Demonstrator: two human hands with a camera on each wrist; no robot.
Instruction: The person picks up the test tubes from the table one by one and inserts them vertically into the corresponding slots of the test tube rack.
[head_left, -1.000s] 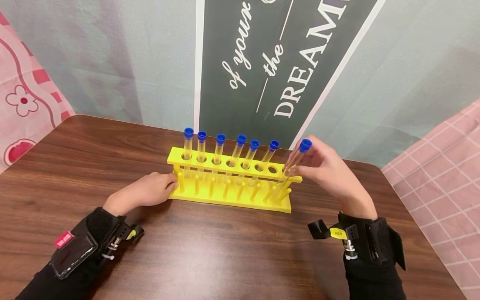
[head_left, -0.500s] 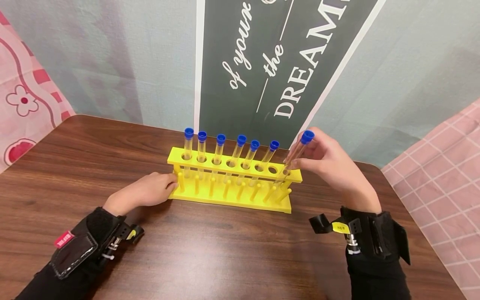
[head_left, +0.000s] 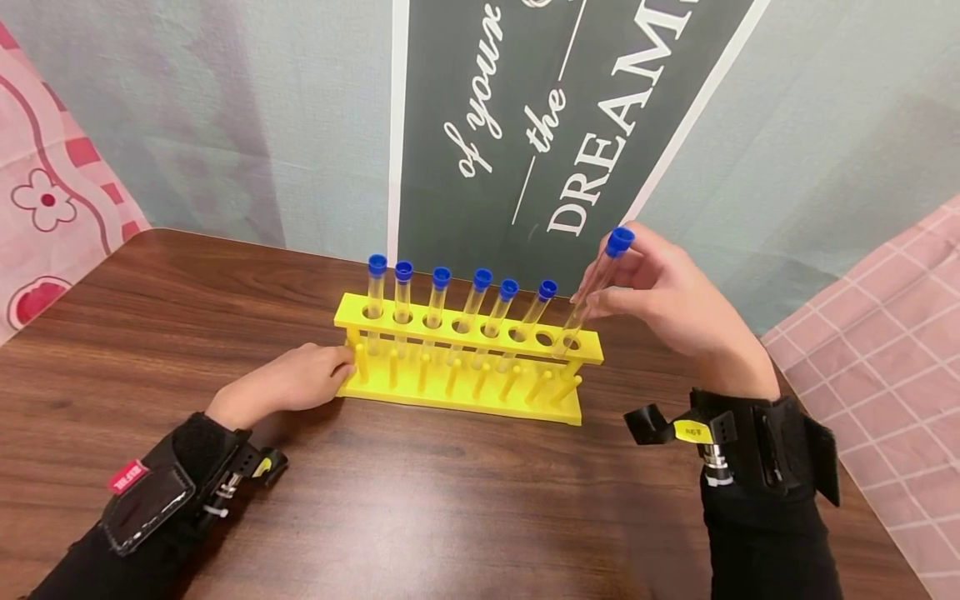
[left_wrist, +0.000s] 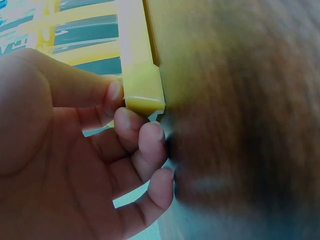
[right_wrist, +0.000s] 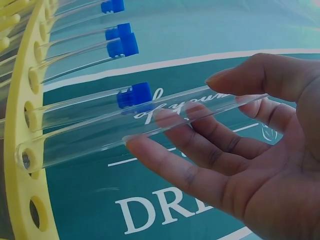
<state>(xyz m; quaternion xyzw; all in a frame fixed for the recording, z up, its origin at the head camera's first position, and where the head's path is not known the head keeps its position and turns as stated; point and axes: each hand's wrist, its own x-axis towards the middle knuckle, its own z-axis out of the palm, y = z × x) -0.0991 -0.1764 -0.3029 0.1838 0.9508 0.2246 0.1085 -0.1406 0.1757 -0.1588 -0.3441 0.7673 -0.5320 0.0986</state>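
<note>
A yellow test tube rack (head_left: 457, 405) stands on the table, holding several clear test tubes (head_left: 375, 290) with blue caps. My left hand (head_left: 303, 377) grips the rack's left end low down; in the left wrist view its thumb and curled fingers (left_wrist: 134, 122) meet at the yellow base. My right hand (head_left: 667, 287) pinches a clear test tube (right_wrist: 95, 135) with a blue cap (head_left: 620, 241), tilted with its cap up and right. The tube's rounded lower end is by the rack's top bar, near the two rightmost holes; I cannot tell if it is inside one.
Brown wood table (head_left: 420, 517) extends in front of the rack. Behind it hangs a grey-blue cloth with a dark lettered panel (head_left: 517, 208). Pink cloths border the left and right sides. A row of yellow pegs (head_left: 453, 379) rises from the rack's base.
My right hand has moved up and slightly right, drawing the tube upward from the rack's right end. The left hand and the other tubes have stayed put.
</note>
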